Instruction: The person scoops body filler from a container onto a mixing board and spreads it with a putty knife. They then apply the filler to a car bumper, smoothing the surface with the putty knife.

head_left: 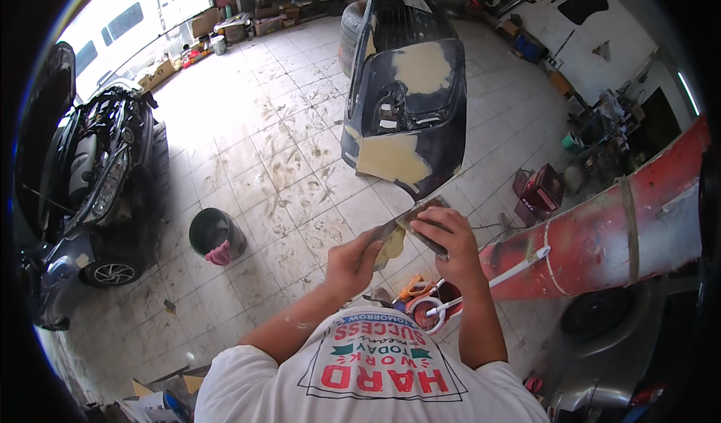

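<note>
Left hand (pixel 351 265) pinches thin plate (pixel 385 231), lobed yellow putty (pixel 392 249) beside; right hand (pixel 448 231) clasps flat spreader (pixel 429 240). Edges near; smudged tiles (pixel 289 205) spread leftward.

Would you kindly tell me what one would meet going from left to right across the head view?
Car with raised hood, dark bucket, left hand, right hand, dark red box, lit tube light.
</note>
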The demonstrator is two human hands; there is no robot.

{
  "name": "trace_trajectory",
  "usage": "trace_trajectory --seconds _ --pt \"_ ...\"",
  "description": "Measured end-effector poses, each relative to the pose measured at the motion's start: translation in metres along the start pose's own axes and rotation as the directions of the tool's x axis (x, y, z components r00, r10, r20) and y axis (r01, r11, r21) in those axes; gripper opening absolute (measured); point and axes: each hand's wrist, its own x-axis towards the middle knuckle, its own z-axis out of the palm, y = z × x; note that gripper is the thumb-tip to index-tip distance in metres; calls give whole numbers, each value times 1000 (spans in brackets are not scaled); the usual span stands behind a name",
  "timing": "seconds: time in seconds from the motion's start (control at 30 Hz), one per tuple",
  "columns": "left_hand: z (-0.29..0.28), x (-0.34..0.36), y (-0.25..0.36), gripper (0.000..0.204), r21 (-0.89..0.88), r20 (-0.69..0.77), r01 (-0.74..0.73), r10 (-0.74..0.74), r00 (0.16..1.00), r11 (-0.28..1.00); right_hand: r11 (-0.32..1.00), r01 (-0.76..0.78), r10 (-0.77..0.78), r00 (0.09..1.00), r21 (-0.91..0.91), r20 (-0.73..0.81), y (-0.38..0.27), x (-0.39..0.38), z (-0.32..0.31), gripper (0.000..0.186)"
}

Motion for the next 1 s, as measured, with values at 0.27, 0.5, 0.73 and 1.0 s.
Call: trace_trajectory --seconds 0.27,0.5,0.73,1.0 --pt "7 23 26 24 48 -208 -90 98 973 995 994 83 -85 996 76 33 -26 -16 30 64" --pt "1 55 15 23 -502 -283 109 -283 916 858 960 182 -137 968 213 -208 -42 -27 37 73" --pt "-9 40 -4 30 -799 220 508 -630 745 322 982 -159 159 987 -106 -5 13 -21 44 74" --pt "-14 44 -21 18 -85 -32 110 -113 993 990 986 -130 126 991 -109 -36 -37 -28 73 61"
